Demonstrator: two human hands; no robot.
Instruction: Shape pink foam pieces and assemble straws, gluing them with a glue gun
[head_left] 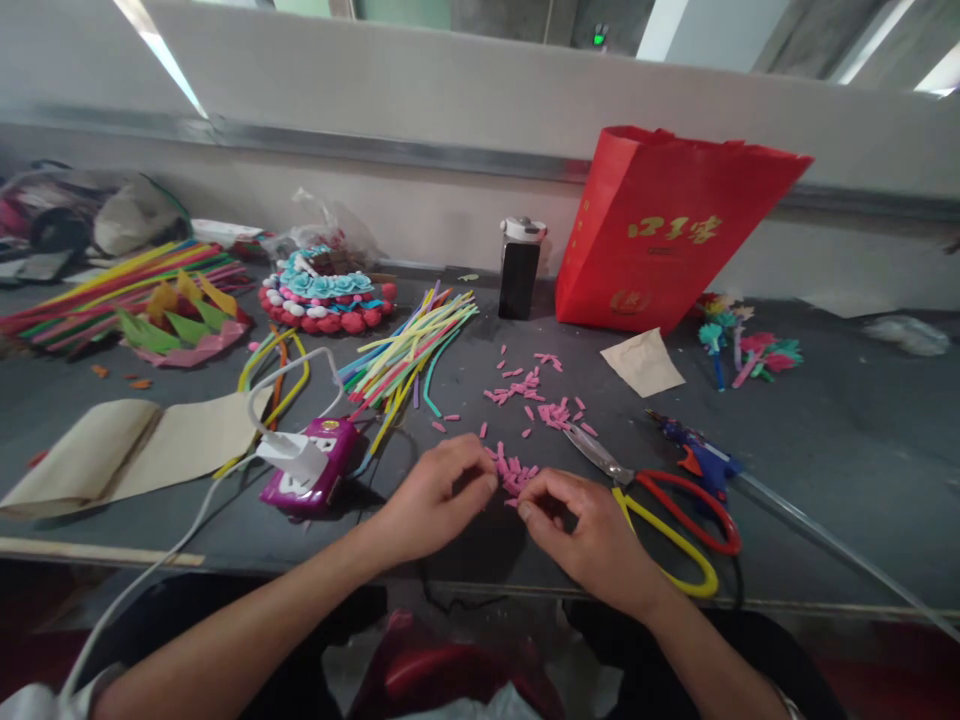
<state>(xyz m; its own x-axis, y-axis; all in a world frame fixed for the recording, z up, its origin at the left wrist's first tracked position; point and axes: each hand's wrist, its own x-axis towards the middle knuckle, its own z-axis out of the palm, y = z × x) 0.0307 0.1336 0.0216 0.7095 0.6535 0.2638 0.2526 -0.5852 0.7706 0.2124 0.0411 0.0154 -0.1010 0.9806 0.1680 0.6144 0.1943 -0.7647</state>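
Small pink cut pieces [515,474] lie in a loose pile between my two hands; their material is too small to make out for sure. My left hand [439,497] rests at the left side of this pile, fingers curled and thumb and forefinger tips close together. Whatever those tips hold, if anything, is hidden. On the pile's right, my right hand [589,535] is closed in a pinch, with the end of a pink piece [512,502] showing at its fingertips. Scissors [679,500] with one red and one yellow handle lie beside my right hand, blades toward more pink pieces [555,413].
A purple power socket [322,490] with a white cable sits left, near fuzzy coloured stems [412,345] and an open notebook [172,450]. Behind stand a black bottle [519,275] and a red bag [667,240]. A blue glue gun [701,460] lies right.
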